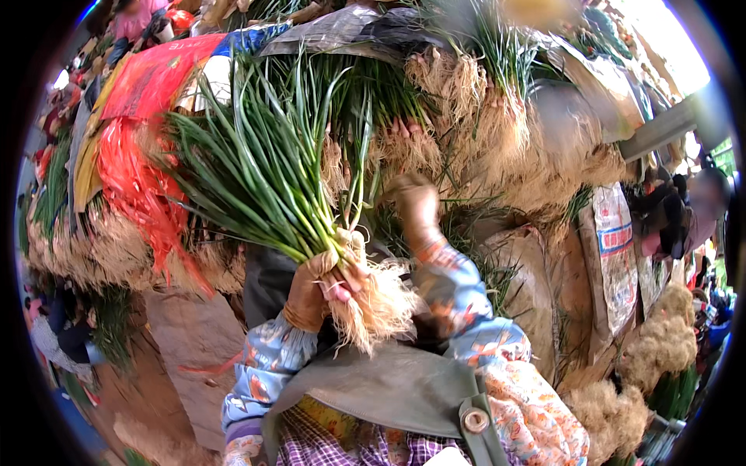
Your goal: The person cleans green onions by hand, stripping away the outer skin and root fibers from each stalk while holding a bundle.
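Note:
My left hand (pixel 312 288), in a tan glove, grips a bunch of green garlic (pixel 344 285) around the lower stalks. Its long green leaves fan out to the upper left, and pinkish bulb ends and pale, stringy roots (pixel 379 309) hang toward my lap. To the right of the bunch, my gloved right hand (pixel 414 201) is raised and blurred by motion. Whether it holds anything cannot be made out. Just beyond both hands lies a heap of more green garlic (pixel 408 125), roots facing me. A dark apron (pixel 379 378) covers my lap.
Red plastic strands (pixel 140 180) and a red sack (pixel 154 76) lie over the heap at left. A grey sheet (pixel 344 26) covers its top. Printed woven sacks (pixel 615 239) and root clumps (pixel 658 338) are at right. Other people sit near both edges of view.

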`<state>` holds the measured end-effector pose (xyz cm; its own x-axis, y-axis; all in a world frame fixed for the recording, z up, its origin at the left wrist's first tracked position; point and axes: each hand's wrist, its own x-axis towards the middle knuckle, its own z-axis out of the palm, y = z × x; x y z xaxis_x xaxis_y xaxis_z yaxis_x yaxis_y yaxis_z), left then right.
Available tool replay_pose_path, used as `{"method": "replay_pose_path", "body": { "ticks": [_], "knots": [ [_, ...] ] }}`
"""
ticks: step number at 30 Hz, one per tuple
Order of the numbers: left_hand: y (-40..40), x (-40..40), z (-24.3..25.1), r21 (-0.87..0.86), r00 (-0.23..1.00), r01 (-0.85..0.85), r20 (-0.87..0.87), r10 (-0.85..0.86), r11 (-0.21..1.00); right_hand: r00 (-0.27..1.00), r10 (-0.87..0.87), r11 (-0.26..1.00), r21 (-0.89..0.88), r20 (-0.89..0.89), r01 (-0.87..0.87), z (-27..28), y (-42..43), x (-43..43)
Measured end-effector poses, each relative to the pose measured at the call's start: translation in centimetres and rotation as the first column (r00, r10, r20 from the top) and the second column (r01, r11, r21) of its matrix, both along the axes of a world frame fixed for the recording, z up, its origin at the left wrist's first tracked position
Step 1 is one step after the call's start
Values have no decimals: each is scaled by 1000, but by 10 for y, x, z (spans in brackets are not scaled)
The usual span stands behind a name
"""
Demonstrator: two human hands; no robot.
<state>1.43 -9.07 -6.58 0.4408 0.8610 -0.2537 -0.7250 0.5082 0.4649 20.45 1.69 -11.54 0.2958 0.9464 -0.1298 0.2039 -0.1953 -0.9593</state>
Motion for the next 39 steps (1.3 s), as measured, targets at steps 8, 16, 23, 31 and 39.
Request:
{"method": "replay_pose_path", "body": {
  "ticks": [8, 16, 23, 31, 39],
  "knots": [
    [-8, -4, -1, -54, 999, -37, 26, 38, 998, 767, 581, 714, -282, -273, -641, 72, -44, 34],
    [-13, 1, 20, -59, 995, -68, -72, 64, 996, 756, 328, 916, 6, 566, -401, 6, -22, -3],
    [-11, 0, 0, -72, 992, -37, -123, 28, 997, 270, 500, 779, -291, 823, -555, 76, -34, 38],
    [-9, -1, 19, 45, 935, 87, -350, -65, 995, -39, 579, 291, -251, 815, -923, 98, 2, -26],
    [0, -11, 1, 30, 996, 45, -78, -43, 999, 961, 266, 909, 311, 79, -277, 46, -11, -29]
  ]
}}
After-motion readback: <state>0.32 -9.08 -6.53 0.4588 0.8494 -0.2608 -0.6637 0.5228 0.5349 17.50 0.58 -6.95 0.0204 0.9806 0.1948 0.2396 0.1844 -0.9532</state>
